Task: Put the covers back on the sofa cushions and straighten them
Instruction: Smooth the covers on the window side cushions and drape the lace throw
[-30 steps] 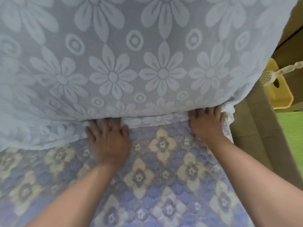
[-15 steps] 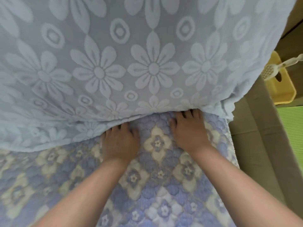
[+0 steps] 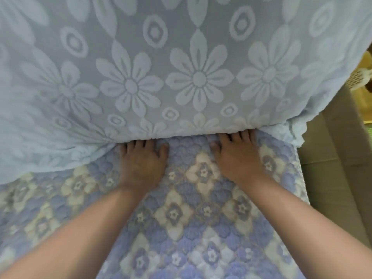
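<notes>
A pale blue cover with a raised flower pattern (image 3: 181,77) drapes over the sofa back and fills the upper half of the head view. Below it lies a quilted seat cover (image 3: 181,218) in purple and cream flowers. My left hand (image 3: 142,166) lies flat on the seat cover, its fingertips tucked under the lower edge of the blue cover. My right hand (image 3: 239,156) lies flat the same way, further right, fingertips hidden in the gap between back and seat. Neither hand grips the cloth.
The blue cover's loose corner (image 3: 291,135) hangs at the right end of the seat. Beyond it runs a beige sofa arm (image 3: 330,178). A yellow object (image 3: 362,77) and a white perforated plastic piece (image 3: 356,77) show at the right edge.
Both hands have shifted along the gap between back and seat, and the right one now lies further from the left. The camera has come closer to the sofa back.
</notes>
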`<state>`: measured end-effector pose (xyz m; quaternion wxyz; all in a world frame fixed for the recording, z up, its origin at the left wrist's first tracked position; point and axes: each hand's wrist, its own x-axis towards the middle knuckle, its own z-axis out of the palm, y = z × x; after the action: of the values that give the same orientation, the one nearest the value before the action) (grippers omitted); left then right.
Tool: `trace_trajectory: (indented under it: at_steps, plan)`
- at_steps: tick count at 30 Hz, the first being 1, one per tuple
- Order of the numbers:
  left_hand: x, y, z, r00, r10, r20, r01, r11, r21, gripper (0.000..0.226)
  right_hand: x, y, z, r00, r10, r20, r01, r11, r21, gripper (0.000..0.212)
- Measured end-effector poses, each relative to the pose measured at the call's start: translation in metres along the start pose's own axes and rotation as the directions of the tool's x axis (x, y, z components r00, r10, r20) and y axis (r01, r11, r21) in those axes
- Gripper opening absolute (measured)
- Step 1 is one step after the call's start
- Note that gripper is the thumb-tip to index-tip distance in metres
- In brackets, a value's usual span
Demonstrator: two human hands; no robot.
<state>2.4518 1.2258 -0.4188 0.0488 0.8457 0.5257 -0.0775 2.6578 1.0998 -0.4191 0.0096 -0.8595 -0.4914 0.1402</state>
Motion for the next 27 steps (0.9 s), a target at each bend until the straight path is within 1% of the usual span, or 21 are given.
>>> trace_trajectory:
  at_steps: [1,3,4,5,6,8,10,12,13,15,16,17,19,20,21,22,23,24,25,26,27]
  plan:
    - [-0.022,0.010,-0.001,0.997,-0.075,-0.006,0.074,0.995,-0.067,0.068,-0.016,0.001,0.001,1.000,0.001,-0.005,-0.001,1.000,0.008,0.061]
    - [-0.044,0.021,-0.003,0.982,-0.159,0.100,0.176,0.966,-0.187,0.076,-0.038,0.009,0.000,0.998,0.053,0.015,-0.053,0.998,0.037,0.063]
    - [-0.038,0.017,0.002,0.977,-0.170,0.130,0.192,0.964,-0.182,0.075,-0.041,0.018,-0.001,0.992,0.128,0.019,-0.129,0.990,0.054,0.063]
    - [-0.022,0.011,0.002,0.982,-0.160,0.104,0.174,0.973,-0.150,0.072,-0.037,0.028,-0.005,0.974,0.226,0.022,-0.227,0.971,0.079,0.063]
    - [0.002,0.001,0.006,0.983,-0.143,0.118,0.155,0.984,-0.094,0.070,-0.027,0.037,-0.007,0.946,0.325,0.012,-0.325,0.940,0.109,0.061]
    - [0.044,-0.015,0.025,0.972,-0.181,0.147,0.178,0.983,0.032,0.073,0.004,0.062,-0.012,0.884,0.468,-0.003,-0.464,0.877,0.121,0.055]
    - [0.056,-0.023,0.050,0.949,-0.227,0.217,0.209,0.973,0.101,0.076,0.031,0.083,-0.008,0.895,0.443,0.039,-0.445,0.891,0.086,0.051]
    - [0.044,-0.020,0.049,0.939,-0.247,0.240,0.233,0.969,0.085,0.077,0.038,0.098,-0.005,0.954,0.297,0.029,-0.299,0.949,0.100,0.055]
    - [0.031,-0.012,0.039,0.948,-0.231,0.221,0.230,0.973,0.031,0.075,0.033,0.104,-0.005,0.972,0.234,-0.014,-0.232,0.968,0.099,0.057]
    - [0.000,0.006,0.017,0.967,-0.189,0.172,0.202,0.977,-0.064,0.071,0.007,0.097,-0.003,0.942,0.321,-0.102,-0.285,0.921,0.266,0.048]
    - [-0.013,0.016,0.007,0.969,-0.160,0.187,0.177,0.982,-0.073,0.072,-0.009,0.087,-0.006,0.900,0.420,-0.113,-0.354,0.858,0.372,0.046]
    - [-0.025,0.022,0.004,0.971,-0.124,0.203,0.142,0.987,-0.076,0.073,-0.021,0.080,0.000,0.882,0.465,-0.074,-0.394,0.814,0.427,0.048]
    - [-0.029,0.024,0.010,0.965,-0.115,0.237,0.140,0.986,-0.091,0.075,-0.018,0.074,-0.003,0.900,0.433,-0.045,-0.353,0.787,0.507,0.052]
    - [-0.025,0.023,0.012,0.959,-0.128,0.252,0.155,0.984,-0.092,0.076,-0.001,0.083,-0.007,0.893,0.448,-0.032,-0.349,0.737,0.579,0.047]
    - [-0.020,0.024,0.013,0.958,-0.131,0.255,0.161,0.982,-0.099,0.076,0.020,0.091,-0.019,0.876,0.483,0.022,-0.361,0.623,0.694,0.040]
    - [-0.017,0.022,0.015,0.962,-0.122,0.244,0.150,0.984,-0.100,0.076,0.041,0.100,-0.031,0.836,0.538,0.107,-0.386,0.439,0.811,0.035]
    - [-0.014,0.021,0.015,0.965,-0.116,0.237,0.140,0.986,-0.090,0.077,0.058,0.108,-0.041,0.791,0.563,0.237,-0.378,0.145,0.914,0.035]
    - [-0.015,0.020,0.015,0.963,-0.104,0.248,0.127,0.989,-0.079,0.077,0.064,0.108,-0.045,0.752,0.559,0.350,-0.320,-0.156,0.935,0.034]
    - [-0.015,0.019,0.015,0.960,-0.093,0.262,0.116,0.991,-0.072,0.077,0.061,0.104,-0.043,0.717,0.559,0.417,-0.245,-0.358,0.901,0.034]
    - [-0.018,0.018,0.013,0.955,-0.090,0.283,0.114,0.991,-0.066,0.077,0.043,0.093,-0.042,0.679,0.594,0.432,-0.185,-0.430,0.883,0.034]
    - [-0.018,0.017,0.012,0.955,-0.084,0.286,0.108,0.992,-0.070,0.077,0.022,0.083,-0.042,0.621,0.662,0.419,-0.128,-0.442,0.888,0.035]
